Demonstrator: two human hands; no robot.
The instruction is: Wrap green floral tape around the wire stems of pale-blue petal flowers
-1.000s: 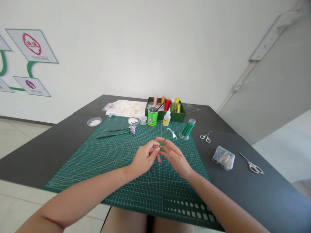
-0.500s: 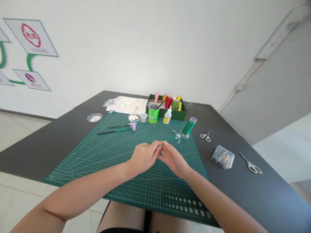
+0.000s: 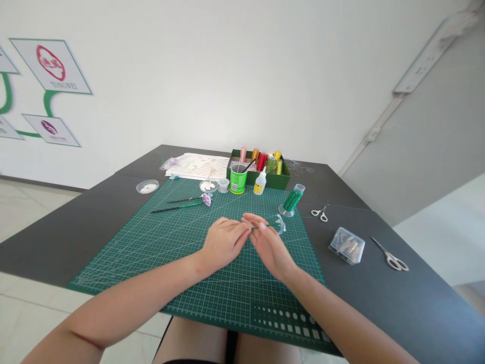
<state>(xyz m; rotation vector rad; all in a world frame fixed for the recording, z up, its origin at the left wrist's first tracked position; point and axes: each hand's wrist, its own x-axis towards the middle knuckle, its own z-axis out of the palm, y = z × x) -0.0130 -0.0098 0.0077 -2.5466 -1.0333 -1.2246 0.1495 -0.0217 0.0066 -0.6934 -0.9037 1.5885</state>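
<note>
Over the cutting mat (image 3: 170,242), my left hand (image 3: 225,242) pinches the left end of a thin green stem (image 3: 271,224). My right hand (image 3: 272,252) has the same stem under its thumb, against fairly straight fingers. At the stem's right end, pale bluish-white petals (image 3: 281,223) stick out past my right hand. Just beyond them stands a spool of green thread (image 3: 292,200) on a clear base. The part of the stem between my fingers is partly hidden.
Two stems with a lilac flower (image 3: 206,200) lie at left. Behind are a dish of white pieces (image 3: 208,186), a green can (image 3: 238,181), a glue bottle (image 3: 260,183) and a box of thread spools (image 3: 278,182). Scissors (image 3: 394,262), small scissors (image 3: 320,213) and a clear case (image 3: 347,245) lie right.
The petals have moved nearer to my right hand and turned. My right fingers have stretched out and slid along the stem, while my left hand keeps its pinch.
</note>
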